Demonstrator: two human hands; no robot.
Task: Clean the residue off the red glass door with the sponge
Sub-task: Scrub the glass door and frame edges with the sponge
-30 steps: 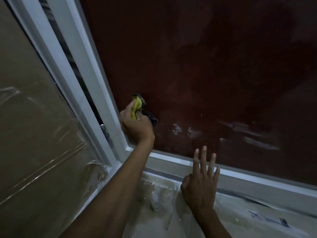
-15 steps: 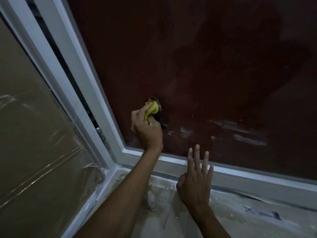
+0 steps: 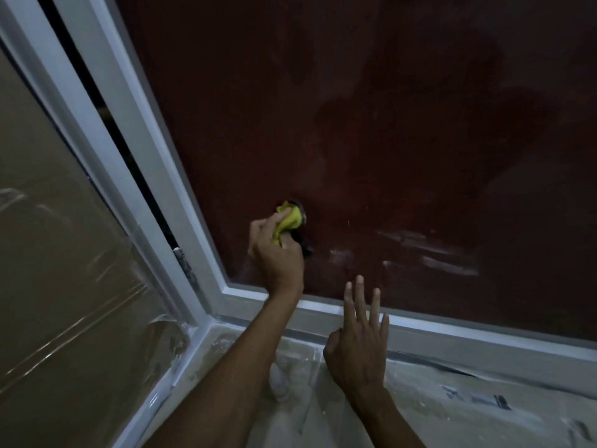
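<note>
Near frame corner (image 3: 226,286), sponge (image 3: 287,218) pressed.

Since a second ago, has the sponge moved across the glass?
Yes. The sponge in the left hand has shifted right, away from the white door frame, toward the white residue streaks.

The single head view looks forward and down, close to the red glass door (image 3: 387,140) and its lower frame (image 3: 452,337).

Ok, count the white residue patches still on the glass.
3 that show: a small smudge just right of the sponge, long streaks further right, and a bright streak below those. Faint ones may be lost in the dim light.
</note>
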